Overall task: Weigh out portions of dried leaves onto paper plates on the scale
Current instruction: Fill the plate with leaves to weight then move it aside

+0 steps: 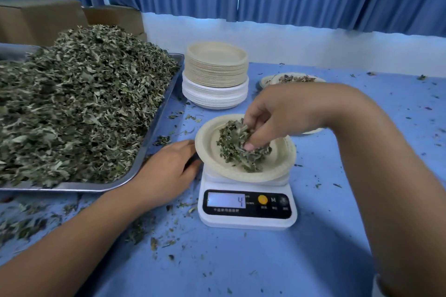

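Note:
A cream paper plate [212,132] sits on a small white digital scale [246,219] whose display reads 4. On the plate lies a clump of dried leaves [234,149]. My right hand [272,116] reaches over the plate from the right, its curled fingers and thumb gripping that clump. My left hand [169,169] rests on the blue table just left of the scale, fingers relaxed, fingertips near the plate's rim. A big heap of dried leaves [79,103] fills a metal tray [154,128] at the left.
A stack of empty paper plates [216,75], cream over white, stands behind the scale. Filled plates [292,78] lie at the back right, partly hidden by my right arm. Leaf crumbs litter the blue table [241,260]. Cardboard boxes [41,19] and blue curtains stand behind.

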A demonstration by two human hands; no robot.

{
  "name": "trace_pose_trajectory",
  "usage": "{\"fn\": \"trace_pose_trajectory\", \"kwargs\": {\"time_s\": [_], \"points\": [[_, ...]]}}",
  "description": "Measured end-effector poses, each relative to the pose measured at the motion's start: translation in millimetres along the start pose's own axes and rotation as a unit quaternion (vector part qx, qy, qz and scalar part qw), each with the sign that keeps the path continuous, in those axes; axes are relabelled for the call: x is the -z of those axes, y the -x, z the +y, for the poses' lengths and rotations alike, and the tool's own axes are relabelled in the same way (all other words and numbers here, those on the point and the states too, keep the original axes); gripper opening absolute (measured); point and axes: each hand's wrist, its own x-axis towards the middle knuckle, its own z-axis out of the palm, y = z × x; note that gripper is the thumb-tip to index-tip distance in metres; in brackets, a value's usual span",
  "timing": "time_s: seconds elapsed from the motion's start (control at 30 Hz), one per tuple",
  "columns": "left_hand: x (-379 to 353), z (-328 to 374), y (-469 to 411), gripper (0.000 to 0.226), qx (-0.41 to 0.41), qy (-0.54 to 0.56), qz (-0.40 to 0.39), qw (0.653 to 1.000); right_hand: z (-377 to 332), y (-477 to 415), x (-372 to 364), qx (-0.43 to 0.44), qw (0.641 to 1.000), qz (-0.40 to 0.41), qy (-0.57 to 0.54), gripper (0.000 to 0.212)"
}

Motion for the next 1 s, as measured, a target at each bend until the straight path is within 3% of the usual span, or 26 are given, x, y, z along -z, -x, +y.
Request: {"fn": "trace_pose_trajectory", "kwargs": {"time_s": [0.13, 0.27, 0.33, 0.47, 0.57, 1.0], "points": [[0, 1, 0, 0.025, 0.000, 0.000, -0.004, 1.000, -3, 2, 1, -0.011, 1.000, 0.024, 0.001, 0.026], [1, 1, 1, 0.026, -0.003, -0.001, -0.007, 1.000, -2, 9, 5, 0.036, 0.995, 0.073, -0.051, 0.012], [1, 1, 1, 0.027, -0.005, 0.002, -0.008, 1.000, -6, 9, 2, 0.062, 0.996, 0.041, -0.057, 0.002], [1, 2, 1, 0.026, -0.012, 0.005, -0.007, 1.000, -16, -2, -13, 0.042, 0.997, -0.056, -0.044, 0.007], [0, 1, 1, 0.024, -0.012, 0.004, 0.000, 1.000, -17, -11, -21, 0.021, 0.997, -0.068, -0.037, 0.005], [0, 0, 1, 0.026, -0.012, 0.003, -0.003, 1.000, -11, -4, -10, 0.056, 0.996, 0.046, -0.047, 0.009]]}}
